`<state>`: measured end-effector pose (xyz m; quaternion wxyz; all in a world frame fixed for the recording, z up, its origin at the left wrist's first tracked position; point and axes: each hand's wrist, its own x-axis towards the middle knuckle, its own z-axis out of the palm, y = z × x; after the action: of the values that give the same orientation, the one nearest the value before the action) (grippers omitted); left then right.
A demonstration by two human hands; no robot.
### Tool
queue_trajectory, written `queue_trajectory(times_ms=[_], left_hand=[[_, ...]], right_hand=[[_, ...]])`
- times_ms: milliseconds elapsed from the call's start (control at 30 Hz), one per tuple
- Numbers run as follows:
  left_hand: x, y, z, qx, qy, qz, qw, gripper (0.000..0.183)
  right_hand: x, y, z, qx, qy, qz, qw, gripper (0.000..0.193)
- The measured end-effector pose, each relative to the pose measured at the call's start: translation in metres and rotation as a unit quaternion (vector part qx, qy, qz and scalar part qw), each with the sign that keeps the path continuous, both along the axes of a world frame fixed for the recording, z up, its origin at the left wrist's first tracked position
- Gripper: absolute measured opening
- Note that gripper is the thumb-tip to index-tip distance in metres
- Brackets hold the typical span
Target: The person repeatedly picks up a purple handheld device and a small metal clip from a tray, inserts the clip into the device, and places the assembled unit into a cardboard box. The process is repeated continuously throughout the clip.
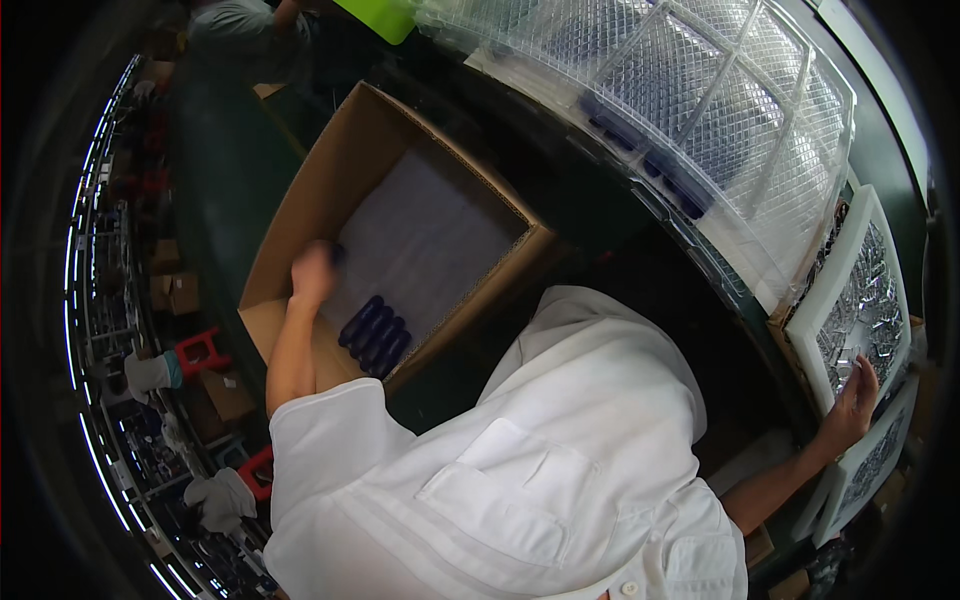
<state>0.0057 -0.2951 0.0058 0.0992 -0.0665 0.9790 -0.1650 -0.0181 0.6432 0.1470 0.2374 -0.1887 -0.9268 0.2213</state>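
My left hand [313, 275], smeared by motion, is inside an open cardboard box [278, 225] at its left wall. A dark blue rounded piece [336, 254] shows at its fingers, which seem closed on it. Several dark blue oblong pieces [375, 336] lie side by side in the box's near corner, on a greyish sheet [430, 225]. Far to the right, my right hand [852, 402] is at the edge of a white tray [820, 330] full of small shiny metal parts [868, 300]. Its fingertips are pinched together; what they hold is too small to make out.
Clear plastic trays [720, 110] with dark blue pieces beneath stand at the upper right. Another tray of metal parts [872, 465] lies below the white one. A bright green object [385, 15] is at the top. Other people [240, 40], red stools [200, 352] and cartons [178, 293] are leftward.
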Motion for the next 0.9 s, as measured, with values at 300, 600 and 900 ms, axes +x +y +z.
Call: queue_trajectory(times_ms=[300,600,900], left_hand=[[-0.053,0.192,0.035,0.079,0.09,-0.307,0.944,0.034],[-0.087,0.19,-0.024,0.283,0.09,0.112,0.948,0.045],[-0.149,0.269,-0.024,0.406,0.028,0.166,0.898,0.062]], right_hand=[[0.001,-0.005,-0.013,-0.015,0.086,0.072,0.994,0.022],[0.027,0.011,-0.015,-0.109,0.122,-0.001,0.987,0.02],[0.032,-0.014,-0.02,-0.146,0.103,0.013,0.984,0.018]])
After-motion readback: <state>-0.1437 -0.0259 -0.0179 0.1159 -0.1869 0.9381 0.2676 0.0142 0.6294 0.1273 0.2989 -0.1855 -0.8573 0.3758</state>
